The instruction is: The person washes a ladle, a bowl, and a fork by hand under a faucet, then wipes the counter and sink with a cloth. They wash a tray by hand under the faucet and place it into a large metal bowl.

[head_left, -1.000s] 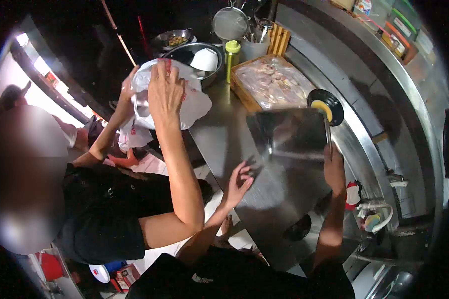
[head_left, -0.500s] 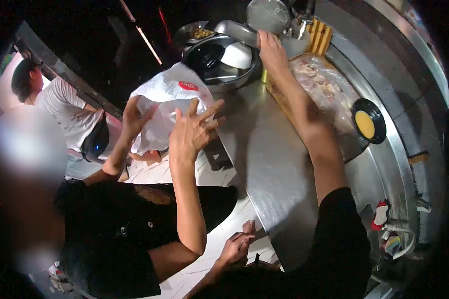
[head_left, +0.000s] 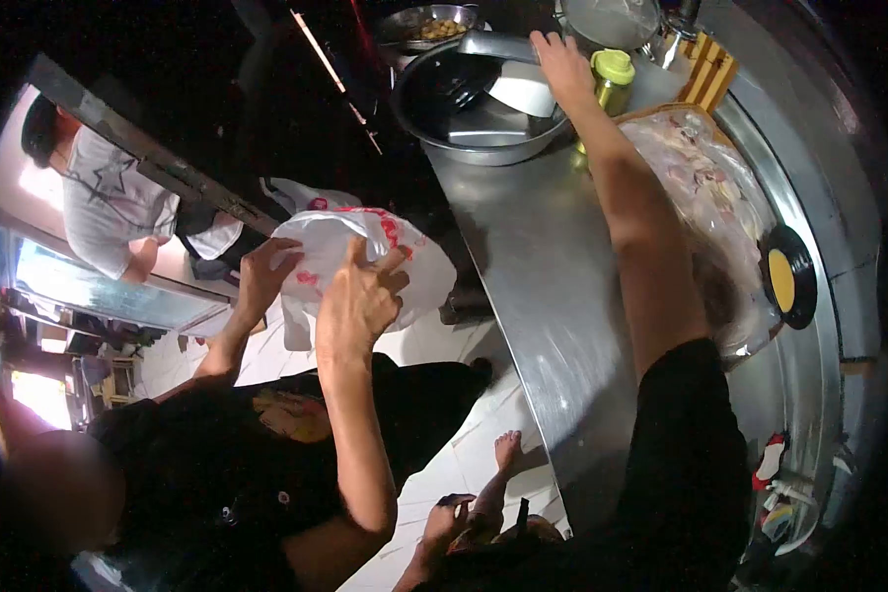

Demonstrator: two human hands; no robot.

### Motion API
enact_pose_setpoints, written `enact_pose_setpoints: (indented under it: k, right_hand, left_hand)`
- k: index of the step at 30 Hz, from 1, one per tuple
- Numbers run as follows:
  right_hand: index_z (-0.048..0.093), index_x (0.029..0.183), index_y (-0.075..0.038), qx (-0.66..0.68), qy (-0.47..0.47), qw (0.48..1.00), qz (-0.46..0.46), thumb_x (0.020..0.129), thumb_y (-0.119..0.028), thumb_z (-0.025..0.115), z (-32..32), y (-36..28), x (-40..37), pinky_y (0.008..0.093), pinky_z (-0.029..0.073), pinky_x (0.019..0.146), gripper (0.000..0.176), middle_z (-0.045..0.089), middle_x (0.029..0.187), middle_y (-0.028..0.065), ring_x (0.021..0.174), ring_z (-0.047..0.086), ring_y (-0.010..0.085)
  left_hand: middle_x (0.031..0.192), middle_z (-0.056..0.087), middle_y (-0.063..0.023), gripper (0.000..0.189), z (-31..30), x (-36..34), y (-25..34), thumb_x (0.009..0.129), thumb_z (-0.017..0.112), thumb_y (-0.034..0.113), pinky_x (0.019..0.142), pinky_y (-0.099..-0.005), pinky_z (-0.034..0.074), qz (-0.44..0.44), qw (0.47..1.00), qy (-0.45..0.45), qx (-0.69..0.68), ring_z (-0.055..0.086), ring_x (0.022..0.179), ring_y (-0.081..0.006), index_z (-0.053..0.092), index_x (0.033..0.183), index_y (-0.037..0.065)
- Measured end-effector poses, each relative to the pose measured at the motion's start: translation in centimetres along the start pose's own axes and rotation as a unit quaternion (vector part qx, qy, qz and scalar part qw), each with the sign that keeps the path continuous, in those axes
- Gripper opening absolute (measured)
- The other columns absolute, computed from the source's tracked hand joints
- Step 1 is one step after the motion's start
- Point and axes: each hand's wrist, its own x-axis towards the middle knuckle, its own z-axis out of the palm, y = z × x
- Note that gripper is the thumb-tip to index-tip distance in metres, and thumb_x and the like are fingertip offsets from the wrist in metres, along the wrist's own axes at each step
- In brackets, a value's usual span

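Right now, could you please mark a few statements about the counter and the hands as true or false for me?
1. The right hand reaches over the large metal bowl. True.
2. The co-worker's hands hold a blue box. False: they hold a white plastic bag with red print.
3. The yellow-green-capped bottle stands beside the bowl. True.
4. The black dish holds something red. False: its contents are yellow.
5. The left hand rests on the steel counter. False: it hangs low, off the counter, above the floor.
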Motion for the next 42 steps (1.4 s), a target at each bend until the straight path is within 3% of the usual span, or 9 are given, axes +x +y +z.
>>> enact_pose_setpoints:
  k: [6,8,11,17,30,32,38,40,42]
  right_hand:
    - [0.039,0.119,-0.011,0.08,-0.094,0.992,0.039,0.079,-0.014,0.058,2.3,-1.9,-1.3,0.0433,0.051,0.079,0.044,0.05,0.108,0.0136,0.103,0.051,0.0365]
    - [0.037,0.121,-0.008,0.152,-0.137,0.977,0.065,0.074,-0.038,0.067,1.4,-2.0,-1.8,0.0486,0.047,0.086,0.063,0.046,0.117,0.0149,0.11,0.047,0.0369]
    - [0.035,0.125,-0.006,0.096,-0.232,0.967,0.047,0.07,-0.048,0.068,1.5,-1.0,-2.3,0.0531,0.037,0.095,0.077,0.041,0.127,0.0161,0.118,0.041,0.0373]
    - [0.034,0.131,-0.006,0.145,-0.322,0.932,0.077,0.077,-0.048,0.06,-0.4,-1.4,-5.1,0.0526,0.033,0.099,0.074,0.036,0.137,0.0135,0.122,0.038,0.0367]
    - [0.028,0.136,-0.003,0.192,-0.285,0.938,0.049,0.089,-0.044,0.044,-2.4,-4.5,-9.9,0.055,0.02,0.105,0.065,0.023,0.145,0.0155,0.132,0.025,0.0341]
    - [0.023,0.139,-0.003,0.242,-0.26,0.934,0.022,0.09,-0.047,0.04,-1.6,-6.7,-9.5,0.0517,0.016,0.108,0.068,0.018,0.147,0.0146,0.134,0.02,0.0323]
    - [0.026,0.138,0.0,0.254,-0.19,0.939,0.13,0.09,-0.052,0.036,-1.0,-11.8,-6.3,0.046,0.015,0.11,0.071,0.016,0.147,0.0151,0.136,0.014,0.0294]
    - [0.041,0.13,-0.001,0.283,-0.293,0.898,-0.165,0.091,-0.048,0.038,-2.4,-12.4,-6.3,0.0449,0.021,0.108,0.061,0.036,0.138,0.0168,0.131,0.028,0.0297]
    - [0.059,0.106,-0.004,0.392,0.058,0.874,-0.282,0.087,-0.037,0.051,-2.7,-15.0,-10.2,0.0424,0.039,0.092,0.039,0.058,0.107,0.0148,0.104,0.051,0.032]
  left_hand:
    - [0.094,0.066,-0.0139,0.017,-0.1,-0.3,-1.4,0.083,0.053,0.007,0.076,-0.0347,0.049,-0.048,0.998,0.026,-0.011,0.063,0.086,-0.0292,0.065,0.095,0.008]
    - [0.091,0.065,-0.0152,0.016,0.0,0.1,-1.0,0.082,0.054,0.006,0.074,-0.038,0.05,-0.044,0.998,0.04,-0.028,0.063,0.083,-0.0314,0.064,0.093,0.006]
    - [0.093,0.066,-0.0142,0.017,0.7,0.9,-0.6,0.084,0.053,0.009,0.074,-0.0353,0.049,-0.023,0.998,0.04,-0.05,0.063,0.085,-0.0288,0.065,0.096,0.008]
    - [0.092,0.066,-0.012,0.017,2.1,2.1,0.4,0.084,0.054,0.006,0.068,-0.0334,0.05,0.012,0.998,0.033,-0.052,0.064,0.079,-0.025,0.064,0.097,0.009]
    - [0.091,0.065,-0.0156,0.019,5.2,0.0,-1.2,0.082,0.054,0.007,0.07,-0.0359,0.05,-0.003,0.995,-0.003,-0.101,0.063,0.079,-0.0286,0.064,0.098,0.008]
    - [0.094,0.066,-0.0131,0.018,5.7,0.5,-1.1,0.086,0.053,0.005,0.069,-0.0319,0.051,-0.011,0.996,-0.023,-0.088,0.064,0.078,-0.022,0.063,0.1,0.007]
    - [0.095,0.066,-0.011,0.022,6.7,0.0,-2.2,0.085,0.052,0.003,0.067,-0.029,0.051,-0.039,0.989,0.001,-0.144,0.064,0.076,-0.0189,0.063,0.103,0.006]
    - [0.092,0.066,-0.0103,0.021,5.9,-0.4,-1.4,0.086,0.052,0.003,0.063,-0.0278,0.049,-0.053,0.991,0.002,-0.12,0.062,0.072,-0.0164,0.063,0.103,0.007]
    - [0.087,0.066,-0.0085,0.019,5.8,-0.6,-1.8,0.088,0.051,0.005,0.058,-0.0269,0.047,-0.135,0.98,-0.029,-0.14,0.059,0.067,-0.0137,0.064,0.101,0.007]
